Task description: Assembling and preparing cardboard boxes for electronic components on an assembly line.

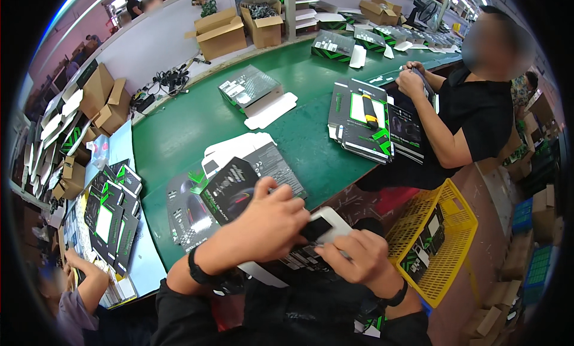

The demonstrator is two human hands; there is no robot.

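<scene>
Both of my hands hold one flat black and white carton (317,232) just above my lap, at the near edge of the green conveyor belt (179,136). My left hand (272,217) lies over its top with the fingers curled round the upper edge. My right hand (356,256) pinches the carton's lower right side. A black printed box (230,187) stands on the belt just beyond my left hand, among flattened black cartons (191,211).
A person in a black shirt (478,107) sits at the right and handles a carton beside a stack of black and green boxes (365,122). A yellow plastic basket (445,238) stands to my right. Another person's arm (89,280) reaches in at lower left. Cardboard boxes (221,32) line the far side.
</scene>
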